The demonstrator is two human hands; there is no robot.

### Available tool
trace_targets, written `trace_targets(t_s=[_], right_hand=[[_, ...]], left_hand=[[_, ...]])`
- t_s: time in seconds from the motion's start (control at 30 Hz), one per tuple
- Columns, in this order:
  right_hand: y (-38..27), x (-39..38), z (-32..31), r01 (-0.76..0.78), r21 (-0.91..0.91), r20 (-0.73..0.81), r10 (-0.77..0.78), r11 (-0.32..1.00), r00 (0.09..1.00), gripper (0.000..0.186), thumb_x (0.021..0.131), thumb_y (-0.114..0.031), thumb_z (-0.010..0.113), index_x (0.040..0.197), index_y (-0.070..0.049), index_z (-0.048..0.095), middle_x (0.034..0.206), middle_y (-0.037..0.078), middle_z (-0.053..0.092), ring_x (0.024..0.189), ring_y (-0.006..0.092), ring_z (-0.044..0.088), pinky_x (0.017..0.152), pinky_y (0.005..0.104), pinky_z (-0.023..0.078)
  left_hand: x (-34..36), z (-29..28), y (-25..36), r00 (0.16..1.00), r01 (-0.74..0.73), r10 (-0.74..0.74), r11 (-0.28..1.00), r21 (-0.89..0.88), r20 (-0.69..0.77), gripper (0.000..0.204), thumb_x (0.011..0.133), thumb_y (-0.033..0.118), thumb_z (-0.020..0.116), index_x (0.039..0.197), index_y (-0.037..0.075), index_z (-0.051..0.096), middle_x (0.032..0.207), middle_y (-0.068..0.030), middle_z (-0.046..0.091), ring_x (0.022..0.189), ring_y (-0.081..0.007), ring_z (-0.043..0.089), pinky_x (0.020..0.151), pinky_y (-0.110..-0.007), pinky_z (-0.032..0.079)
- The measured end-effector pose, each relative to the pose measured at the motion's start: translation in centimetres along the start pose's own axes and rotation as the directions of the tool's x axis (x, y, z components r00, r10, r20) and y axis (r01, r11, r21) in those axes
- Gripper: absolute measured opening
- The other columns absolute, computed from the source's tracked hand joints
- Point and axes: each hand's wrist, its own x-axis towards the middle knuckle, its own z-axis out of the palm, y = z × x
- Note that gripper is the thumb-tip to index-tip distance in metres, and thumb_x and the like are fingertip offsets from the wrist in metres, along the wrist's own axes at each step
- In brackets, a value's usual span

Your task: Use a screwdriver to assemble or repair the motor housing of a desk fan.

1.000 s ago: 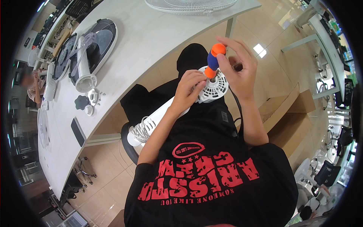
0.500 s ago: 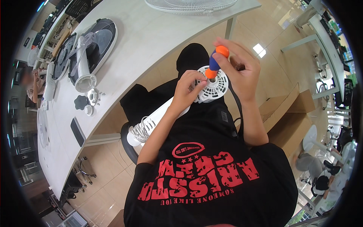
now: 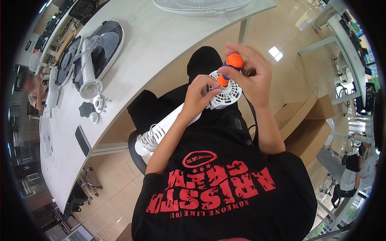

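A screwdriver (image 3: pixel 235 61) with an orange and blue handle points down at the round slotted white motor housing (image 3: pixel 230 97) of a fan lying across my lap. My right hand (image 3: pixel 256 78) is closed around its handle, the orange end cap turned up toward me. My left hand (image 3: pixel 198 93) is pinched at the housing's near left side, thumb and forefinger close to the screwdriver's lower orange collar. What sits between those fingertips is hidden, as is the screwdriver's tip. The fan's white column (image 3: pixel 171 120) slants down-left from the housing, with a bundled cord (image 3: pixel 148 139) at its end.
On the white table (image 3: pixel 132 44) lie a fan grille (image 3: pixel 201 5), a clear-and-white stand part (image 3: pixel 89 76), a dark round base (image 3: pixel 112 40), a dark knob (image 3: pixel 85 109), small white pieces, screws and a phone (image 3: pixel 83 139). A cardboard box (image 3: pixel 305 132) stands at my right.
My right hand has turned and tipped the screwdriver handle, its orange cap now lower and nearer me. My left hand stays put. A person at the far right has shifted.
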Motion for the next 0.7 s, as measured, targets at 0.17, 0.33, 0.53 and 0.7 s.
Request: trace_targets(t_s=[0.17,0.33,0.53,0.7], right_hand=[[0.0,0.5,-0.3,0.015,-0.099,0.03,-0.013,0.995,0.999,0.042,0.077,0.001,0.088,0.118,-0.004,0.078,0.105,0.005,0.069,0.062,0.0015,0.053,0.051,0.019,0.037],[-0.2,0.7,-0.6,-0.069,-0.107,-0.007,0.069,0.992,0.998,0.04,0.082,-0.005,0.086,0.121,-0.004,0.077,0.107,0.002,0.073,0.059,-0.0006,0.045,0.049,0.0185,0.031],[0.1,0.5,-0.7,-0.047,-0.072,-0.047,0.044,0.996,0.998,0.038,0.084,-0.005,0.084,0.121,-0.004,0.077,0.107,0.002,0.073,0.057,-0.0012,0.042,0.049,0.0185,0.029],[0.3,0.5,-0.9,-0.028,-0.046,-0.073,0.025,0.999,0.997,0.038,0.084,-0.005,0.084,0.12,-0.003,0.077,0.109,0.003,0.073,0.056,-0.0012,0.04,0.048,0.0186,0.028]], left_hand=[[0.0,-0.1,-0.8,0.992,-0.122,0.122,0.993,0.009,-0.02,0.013,0.091,0.007,0.076,0.102,0.004,0.071,0.103,-0.0075,0.072,0.101,-0.0228,0.065,0.082,-0.035,0.052],[-0.1,-0.2,-1.1,0.991,-0.123,0.122,0.992,-0.017,-0.049,0.016,0.096,0.006,0.067,0.111,0.002,0.071,0.105,-0.0097,0.072,0.098,-0.0225,0.066,0.081,-0.034,0.052],[-0.4,-0.3,-1.1,0.994,-0.111,0.111,0.993,-0.035,-0.022,0.023,0.094,0.0,0.059,0.114,0.003,0.071,0.11,-0.0093,0.07,0.096,-0.0193,0.065,0.079,-0.031,0.05],[-0.5,-0.4,-1.4,0.995,-0.104,0.103,0.993,-0.059,-0.008,0.025,0.092,0.0,0.059,0.114,0.004,0.071,0.11,-0.0087,0.069,0.094,-0.0178,0.064,0.077,-0.029,0.049]])
